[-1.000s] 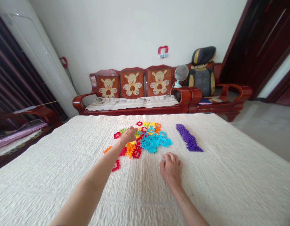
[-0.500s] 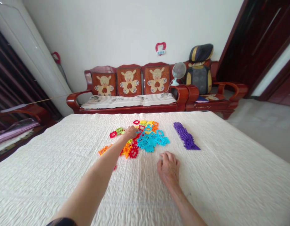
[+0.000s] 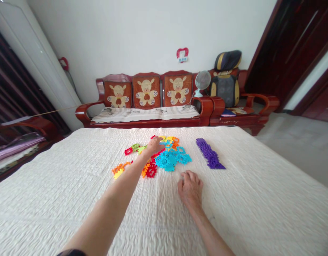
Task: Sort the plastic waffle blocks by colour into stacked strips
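A heap of flat plastic puzzle tiles point(image 3: 164, 154) in red, orange, yellow, green and light blue lies on a cream quilted cloth point(image 3: 73, 199). My left hand point(image 3: 154, 145) reaches far into the back of the heap, fingers bent down onto the tiles; what they grip is hidden. My right hand point(image 3: 189, 187) rests on the cloth just in front of the light blue tiles point(image 3: 170, 160), fingers curled loosely with nothing seen in them. A separate row of purple tiles point(image 3: 209, 154) lies to the right of the heap.
A few loose tiles point(image 3: 120, 169) lie left of the heap. Beyond the cloth stands a red wooden bench point(image 3: 142, 117) with bear cushions, a small fan point(image 3: 202, 82) and a padded seat point(image 3: 226, 83). A white standing unit point(image 3: 33, 60) is at left, a dark door point(image 3: 294, 46) at right.
My left hand has slid rightward and farther into the back of the heap. Some orange and yellow tiles now lie more to the left. My right hand has stayed put.
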The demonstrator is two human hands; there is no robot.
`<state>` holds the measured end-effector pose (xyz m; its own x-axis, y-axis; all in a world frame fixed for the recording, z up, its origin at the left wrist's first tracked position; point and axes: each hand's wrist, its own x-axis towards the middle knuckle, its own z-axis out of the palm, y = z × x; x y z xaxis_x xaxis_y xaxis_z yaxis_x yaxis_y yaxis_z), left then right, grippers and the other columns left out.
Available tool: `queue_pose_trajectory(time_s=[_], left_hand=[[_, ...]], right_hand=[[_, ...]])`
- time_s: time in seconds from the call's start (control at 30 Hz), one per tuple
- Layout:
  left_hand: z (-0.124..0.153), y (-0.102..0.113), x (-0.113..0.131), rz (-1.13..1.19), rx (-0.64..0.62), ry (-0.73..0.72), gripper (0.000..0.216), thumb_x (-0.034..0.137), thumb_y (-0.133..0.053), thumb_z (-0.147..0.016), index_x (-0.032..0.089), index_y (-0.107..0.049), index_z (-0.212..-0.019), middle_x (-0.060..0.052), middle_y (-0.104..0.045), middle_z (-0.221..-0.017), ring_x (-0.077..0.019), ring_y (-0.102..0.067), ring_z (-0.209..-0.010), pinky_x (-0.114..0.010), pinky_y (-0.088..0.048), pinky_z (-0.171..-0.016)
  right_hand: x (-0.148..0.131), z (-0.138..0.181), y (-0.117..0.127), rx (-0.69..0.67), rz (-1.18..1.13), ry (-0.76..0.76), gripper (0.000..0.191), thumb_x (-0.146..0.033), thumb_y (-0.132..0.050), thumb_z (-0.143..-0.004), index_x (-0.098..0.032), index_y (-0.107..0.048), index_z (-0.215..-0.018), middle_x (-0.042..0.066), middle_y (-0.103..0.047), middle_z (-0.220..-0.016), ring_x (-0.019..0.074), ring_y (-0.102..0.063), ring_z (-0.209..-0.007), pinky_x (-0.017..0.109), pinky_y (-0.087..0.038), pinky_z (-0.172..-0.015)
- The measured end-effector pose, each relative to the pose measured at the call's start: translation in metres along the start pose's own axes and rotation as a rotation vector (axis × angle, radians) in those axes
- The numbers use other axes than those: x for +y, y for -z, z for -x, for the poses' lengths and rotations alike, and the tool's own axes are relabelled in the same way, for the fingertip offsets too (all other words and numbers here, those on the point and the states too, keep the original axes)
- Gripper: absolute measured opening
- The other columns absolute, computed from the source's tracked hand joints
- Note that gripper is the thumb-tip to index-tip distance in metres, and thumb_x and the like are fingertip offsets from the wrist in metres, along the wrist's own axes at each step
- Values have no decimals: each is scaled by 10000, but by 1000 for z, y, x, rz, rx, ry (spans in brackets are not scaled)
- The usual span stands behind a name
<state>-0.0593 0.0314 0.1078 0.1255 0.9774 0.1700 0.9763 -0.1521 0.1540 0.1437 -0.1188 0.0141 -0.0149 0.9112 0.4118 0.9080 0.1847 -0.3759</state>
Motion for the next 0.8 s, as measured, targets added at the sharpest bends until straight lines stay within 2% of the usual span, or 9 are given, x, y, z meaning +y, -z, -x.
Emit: queue_pose_trajectory(time_s=[0.1,0.17,0.23,0.27,0.33,0.5,0.63,0.7,0.8], left_hand=[[27,-5,1,124,73,-82,553,367,-569,-860,224,-453,-1382,-93,-576,-1308,-233,-551,-1190,-365,-402,-1047],[52,-15,-2,195,9,-164,740,471,-651,-780,238,-377,-1427,-108,-483,-1409,-261,-502,-1254,-384,-415,-1038],[75,-28,-4,167,-84,-165,924,546,-723,-676,215,-336,-1447,-158,-381,-1476,-332,-407,-1333,-453,-385,-1059],[84,-36,-5,138,-110,-159,974,551,-744,-645,198,-327,-1451,-184,-347,-1490,-366,-369,-1352,-491,-361,-1070],[94,-50,-1,109,-94,-172,932,527,-729,-676,184,-331,-1446,-205,-315,-1500,-385,-324,-1373,-527,-332,-1081],[88,-75,19,143,93,-217,718,450,-651,-778,201,-386,-1398,-184,-367,-1465,-341,-374,-1349,-497,-368,-1070],[73,-82,38,160,149,-194,686,455,-650,-779,209,-412,-1374,-159,-400,-1440,-325,-384,-1340,-484,-388,-1059],[68,-81,44,168,153,-181,722,502,-672,-748,224,-426,-1368,-144,-424,-1423,-329,-408,-1316,-488,-401,-1043],[60,-77,47,210,161,-155,775,613,-656,-716,247,-446,-1366,-128,-453,-1410,-333,-460,-1260,-497,-409,-1023]], right_hand=[[0,-1,0,13,-10,7,249,-191,-497,-832,-189,-645,-1033,102,-588,-1207,251,-445,-1149,384,-270,-917],[0,-1,0,21,-15,9,246,-189,-506,-827,-188,-646,-1029,101,-591,-1202,254,-453,-1145,390,-277,-914],[0,-1,0,31,-22,10,245,-190,-507,-825,-188,-645,-1028,102,-594,-1196,257,-462,-1142,397,-286,-914],[0,0,0,35,-26,11,244,-190,-506,-825,-188,-643,-1027,101,-595,-1192,257,-468,-1140,400,-293,-914],[2,2,-1,44,-42,19,252,-188,-504,-817,-186,-635,-1032,102,-596,-1186,258,-481,-1135,405,-314,-912],[15,-7,-16,175,-171,84,368,-201,-493,-788,-145,-560,-1146,144,-561,-1231,256,-498,-1143,409,-382,-924],[29,-52,-28,307,-232,120,423,-299,-514,-791,-105,-545,-1166,197,-519,-1264,288,-455,-1198,443,-394,-961],[36,-78,-33,305,-206,79,411,-349,-498,-820,-108,-561,-1147,201,-519,-1266,295,-456,-1193,455,-396,-957],[45,-105,-41,234,-164,13,411,-396,-459,-858,-123,-567,-1145,183,-548,-1252,287,-472,-1178,453,-392,-945]])
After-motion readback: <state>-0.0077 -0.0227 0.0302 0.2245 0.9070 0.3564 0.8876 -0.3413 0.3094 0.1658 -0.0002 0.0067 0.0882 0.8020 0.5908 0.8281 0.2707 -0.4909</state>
